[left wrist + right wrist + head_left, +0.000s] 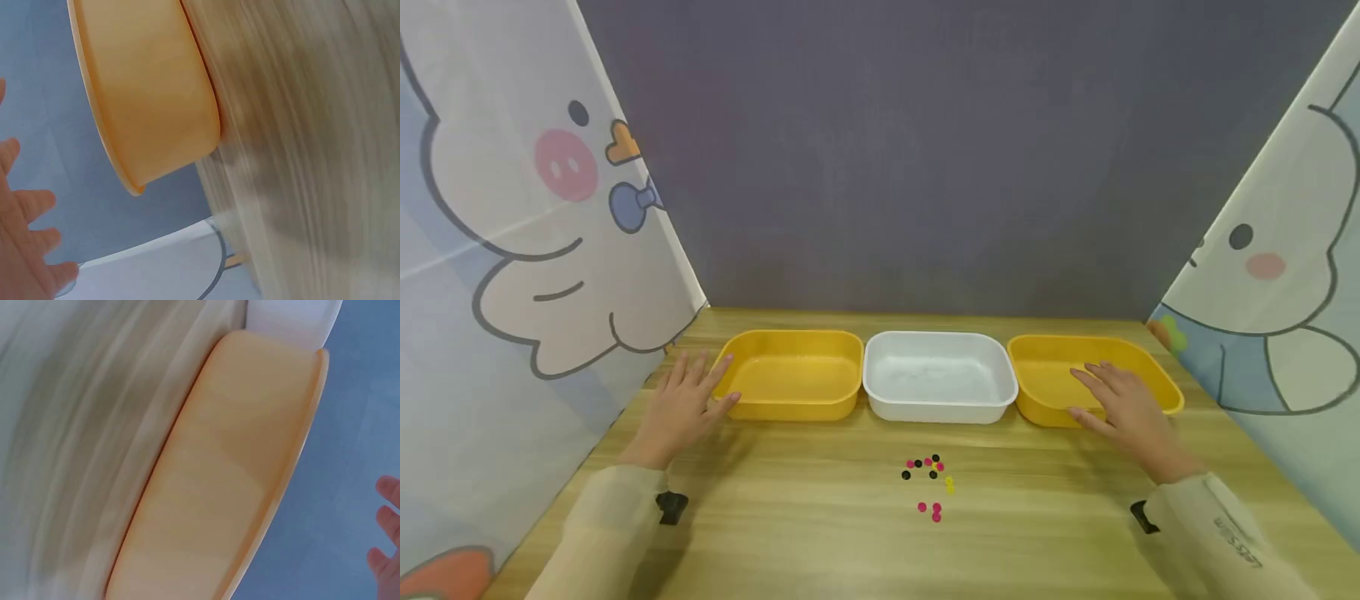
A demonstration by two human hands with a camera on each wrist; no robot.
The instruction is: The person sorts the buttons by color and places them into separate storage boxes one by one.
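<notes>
My left hand [679, 414] is spread with its fingers apart at the left end of the left yellow tray [797, 410], holding nothing. In the left wrist view its fingers [36, 204] show beside the tray's rim. Over the front of the right yellow tray [1045, 414] hovers my right hand [1126, 412], also with loosely extended fingers and nothing held. A white tray [940, 412] stands between the two yellow ones. On the table in front of it lie several small round pieces: black [906, 475], pink [922, 507] and yellow [950, 489].
The three trays stand in a row toward the back of the wood-grain table [790, 517]. Behind them rises a dark grey panel [925, 167]. Cartoon-printed sheets hang at the left [490, 317] and right [1300, 275].
</notes>
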